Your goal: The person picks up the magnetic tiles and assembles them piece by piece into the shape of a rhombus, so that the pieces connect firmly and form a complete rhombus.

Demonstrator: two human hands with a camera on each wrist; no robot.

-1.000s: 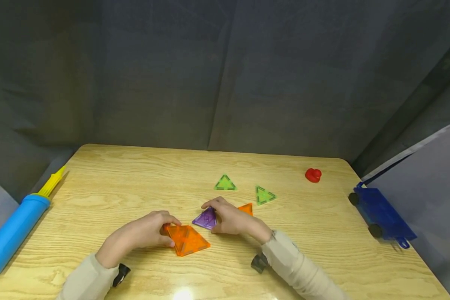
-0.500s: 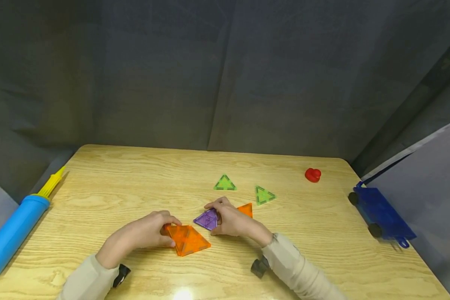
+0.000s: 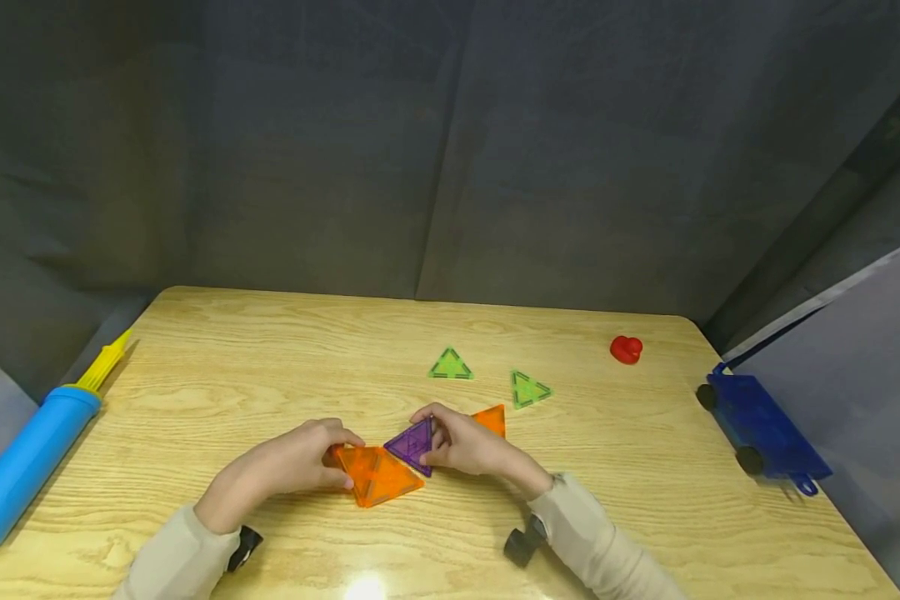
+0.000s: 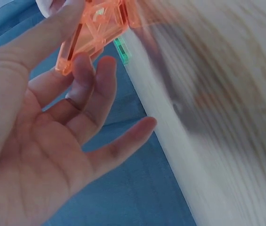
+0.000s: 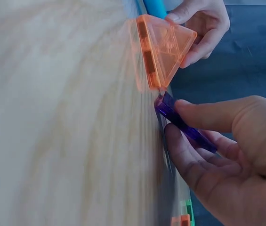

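My left hand (image 3: 294, 462) pinches a translucent orange triangular magnetic tile, one of a joined orange pair (image 3: 392, 481). In the right wrist view this orange piece (image 5: 168, 49) stands raised on the table. My right hand (image 3: 467, 443) pinches a purple triangular magnetic tile (image 3: 411, 446) between thumb and fingers. It is tilted, its edge close beside the orange pair's right side; whether they touch, I cannot tell. Seen from the right wrist, the purple tile (image 5: 182, 123) appears edge-on. Another orange tile (image 3: 492, 419) lies partly hidden behind my right hand.
Two green triangular tiles (image 3: 451, 365) (image 3: 529, 390) lie farther back. A small red toy (image 3: 626, 350) sits at the back right. On the right edge is a blue wheeled cart (image 3: 765, 429), on the left a blue and yellow hand pump (image 3: 37, 458). A dark curtain hangs behind.
The purple tile has tipped up from a flatter pose and come nearer to the orange pair in my right hand's fingers. My left hand and its orange tiles have barely moved.
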